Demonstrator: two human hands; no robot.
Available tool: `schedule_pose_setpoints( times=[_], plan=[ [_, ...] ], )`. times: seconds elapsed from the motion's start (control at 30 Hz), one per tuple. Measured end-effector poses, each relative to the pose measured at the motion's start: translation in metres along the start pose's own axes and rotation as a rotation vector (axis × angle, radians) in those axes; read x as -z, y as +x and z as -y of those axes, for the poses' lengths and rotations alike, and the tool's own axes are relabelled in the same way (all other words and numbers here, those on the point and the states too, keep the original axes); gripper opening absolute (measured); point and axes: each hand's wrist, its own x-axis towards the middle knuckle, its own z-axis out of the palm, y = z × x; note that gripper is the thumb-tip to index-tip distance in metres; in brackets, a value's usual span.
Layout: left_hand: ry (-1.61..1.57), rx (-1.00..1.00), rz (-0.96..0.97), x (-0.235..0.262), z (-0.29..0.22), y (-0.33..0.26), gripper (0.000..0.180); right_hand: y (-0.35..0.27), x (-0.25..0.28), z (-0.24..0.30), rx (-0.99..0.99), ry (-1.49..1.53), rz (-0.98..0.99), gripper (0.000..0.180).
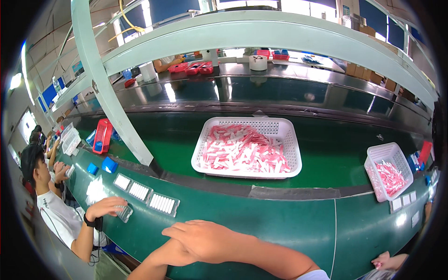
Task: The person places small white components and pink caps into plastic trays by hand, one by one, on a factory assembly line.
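Note:
My left hand (pixel 175 252) is low in the middle, above the green work surface (pixel 261 210). Across it lies my right hand (pixel 205 239), its fingers draped over the left hand and pointing left. Nothing shows in the right hand, while the left hand's fingers are covered. Straight ahead, a white perforated basket (pixel 247 174) on the green belt holds a heap of small pink and white pieces (pixel 245 149). Nearest on the left are clear trays with rows of white pieces, among them a tray (pixel 162 204).
A seated co-worker at left has a hand (pixel 109 206) on a clear tray (pixel 124 213). Blue blocks (pixel 109 164) and a red basket (pixel 102 136) lie beyond. At right stands a smaller white basket (pixel 388 171); another person's hand (pixel 383 260) is nearer. A metal post (pixel 109 88) rises left.

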Motion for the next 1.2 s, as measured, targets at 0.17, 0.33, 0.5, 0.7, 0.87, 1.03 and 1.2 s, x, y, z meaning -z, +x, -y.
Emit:
schedule_pose_setpoints(
  times=[0.17,0.33,0.5,0.7,0.87,1.03,1.2],
  plan=[
    [-0.475,0.105,0.018,-0.013,0.005,-0.023,0.038,0.011,0.003,0.008,-0.081,0.101,0.248,0.05],
    [-0.375,0.155,0.304,-0.028,-0.004,-0.002,0.038,0.009,0.036,0.031,-0.256,0.077,0.463,0.047],
    [-0.71,-0.006,0.068,-0.045,-0.003,0.003,0.027,0.004,0.019,0.043,-0.241,-0.091,0.373,0.05],
    [-0.919,0.141,0.067,-0.059,0.013,-0.007,0.025,0.012,0.003,0.053,-0.341,-0.131,0.335,0.058],
    [-1.11,0.225,0.016,-0.053,0.006,-0.01,0.022,0.015,-0.014,0.037,-0.311,-0.051,0.072,0.063],
    [-1.586,0.143,-0.3,-0.042,0.019,-0.011,0.011,0.016,-0.007,0.034,-0.196,-0.196,-0.113,0.084],
    [-1.638,0.17,-0.3,-0.018,-0.006,-0.022,0.03,0.016,-0.019,0.026,-0.014,-0.272,-0.05,0.114]
  ],
)
